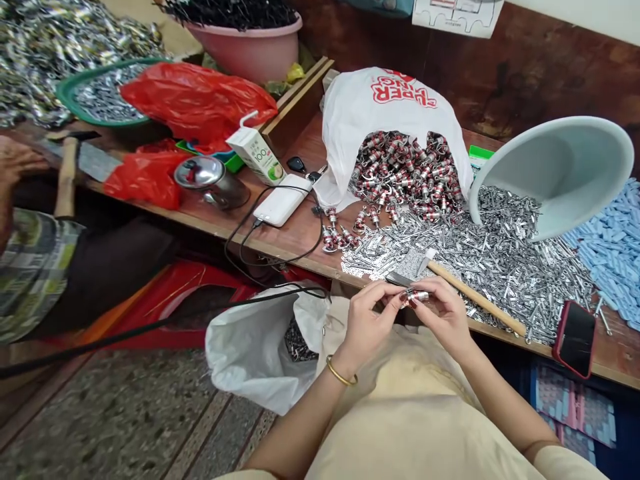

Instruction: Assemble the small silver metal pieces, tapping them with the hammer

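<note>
My left hand (pixel 367 323) and my right hand (pixel 447 317) meet at the table's front edge. Between their fingertips is a small silver metal piece (pixel 419 295) with a reddish part. Its finer shape is partly covered by the fingers. Both hands are closed in a pinch on it. Just beyond the fingers, a dark flat metal part (pixel 399 279) lies at the edge. A hammer (pixel 477 298) with a wooden handle rests on a spread of small silver metal strips (pixel 505 267). Behind, a white plastic bag (pixel 345 113) lies open, holding many silver-and-red metal pieces (pixel 407 173).
A tipped grey tub (pixel 570 173) and blue strips (pixel 617 247) lie right, near a phone (pixel 575 340). Left are a power bank (pixel 283 200) with cable, a drink carton (pixel 257 155) and a steel mug (pixel 213 181). A white sack (pixel 250 353) stands below. Another person's hand (pixel 19 160) is far left.
</note>
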{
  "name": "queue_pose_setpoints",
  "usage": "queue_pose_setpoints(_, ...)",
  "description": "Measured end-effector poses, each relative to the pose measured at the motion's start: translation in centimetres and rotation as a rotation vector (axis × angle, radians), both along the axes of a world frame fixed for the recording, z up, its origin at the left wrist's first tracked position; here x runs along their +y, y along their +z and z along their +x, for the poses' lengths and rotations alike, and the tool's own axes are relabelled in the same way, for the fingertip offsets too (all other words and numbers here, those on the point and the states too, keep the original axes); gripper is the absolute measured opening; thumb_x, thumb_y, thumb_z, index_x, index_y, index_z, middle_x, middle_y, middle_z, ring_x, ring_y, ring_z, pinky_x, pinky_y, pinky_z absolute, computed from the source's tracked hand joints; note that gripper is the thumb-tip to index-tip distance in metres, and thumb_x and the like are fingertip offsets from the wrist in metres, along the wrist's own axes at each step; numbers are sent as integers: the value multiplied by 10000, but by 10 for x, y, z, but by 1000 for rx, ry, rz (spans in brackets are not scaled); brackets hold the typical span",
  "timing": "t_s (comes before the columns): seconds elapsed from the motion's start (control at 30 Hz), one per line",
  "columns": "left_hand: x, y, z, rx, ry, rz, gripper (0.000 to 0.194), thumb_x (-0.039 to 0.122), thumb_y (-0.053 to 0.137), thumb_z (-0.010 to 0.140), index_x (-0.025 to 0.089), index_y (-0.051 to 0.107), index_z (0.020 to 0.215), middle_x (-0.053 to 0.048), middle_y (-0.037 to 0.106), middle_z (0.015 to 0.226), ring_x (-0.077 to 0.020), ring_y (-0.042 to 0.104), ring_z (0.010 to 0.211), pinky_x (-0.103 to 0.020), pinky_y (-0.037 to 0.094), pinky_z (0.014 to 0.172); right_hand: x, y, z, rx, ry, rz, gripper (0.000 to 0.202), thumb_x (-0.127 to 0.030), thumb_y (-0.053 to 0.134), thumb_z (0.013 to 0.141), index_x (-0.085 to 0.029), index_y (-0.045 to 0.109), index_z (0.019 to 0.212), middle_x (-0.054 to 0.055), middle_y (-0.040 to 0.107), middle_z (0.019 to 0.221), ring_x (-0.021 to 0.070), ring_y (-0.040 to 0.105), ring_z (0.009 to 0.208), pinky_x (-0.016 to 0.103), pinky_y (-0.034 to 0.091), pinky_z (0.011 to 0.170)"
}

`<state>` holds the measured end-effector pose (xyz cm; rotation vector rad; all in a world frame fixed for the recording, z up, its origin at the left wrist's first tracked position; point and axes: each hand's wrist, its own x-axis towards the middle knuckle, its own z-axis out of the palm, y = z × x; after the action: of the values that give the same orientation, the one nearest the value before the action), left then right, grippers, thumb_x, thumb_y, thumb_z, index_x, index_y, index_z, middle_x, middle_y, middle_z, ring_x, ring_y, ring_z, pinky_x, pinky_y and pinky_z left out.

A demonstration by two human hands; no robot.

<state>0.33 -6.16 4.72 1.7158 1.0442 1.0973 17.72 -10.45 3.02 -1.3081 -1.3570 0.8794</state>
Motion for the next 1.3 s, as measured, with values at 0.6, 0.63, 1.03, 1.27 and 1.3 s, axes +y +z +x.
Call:
queue_pose_setpoints(0.6, 14, 10, -28, -44, -291, 103, 129, 215, 674, 920, 228, 801, 935, -49, 749, 755, -172, 650, 720, -315, 517, 719, 0, 23, 3, -69, 101, 72, 113, -250, 704, 902, -280, 768, 989, 64, 711, 964, 210, 680, 880, 360, 562, 761)
queue_pose_setpoints(0.63, 14, 9, -28, -47, -295, 93, 126, 223, 676, 920, 229, 802, 932, -50, 745, 752, -174, 651, 723, -318, 522, 726, -1, 24, 3, -68, 97, 72, 104, -251, 706, 900, -279, 769, 978, 63, 711, 954, 210, 679, 868, 364, 562, 756)
queue_pose_setpoints(1.03, -7, -23, -9, -303, 55, -267, 186, 350, 715, 888, 171, 739, 841, -61, 727, 808, -167, 661, 744, -254, 528, 668, 30, 7, 5, 144, 282, -221, 238, -455, 701, 884, -217, 706, 872, 40, 684, 879, 161, 653, 719, 320, 586, 657)
queue_pose_setpoints(1.27, 3, -38, -21, -368, 51, -490, 283, 436, 750, 837, 156, 724, 800, -53, 734, 738, -171, 672, 697, -273, 548, 683, 123, 20, 77, -727, 37, 64, 122, -235, 624, 900, -223, 743, 875, 74, 722, 947, 248, 639, 930, 430, 524, 857)
queue_pose_setpoints(1.3, 4, -40, -20, -375, 51, -501, 290, 443, 757, 828, 156, 722, 797, -51, 733, 737, -167, 665, 687, -270, 546, 671, 135, 16, 79, -844, 120, 52, 120, -211, 639, 886, -220, 749, 840, 76, 727, 920, 257, 632, 924, 426, 517, 841)
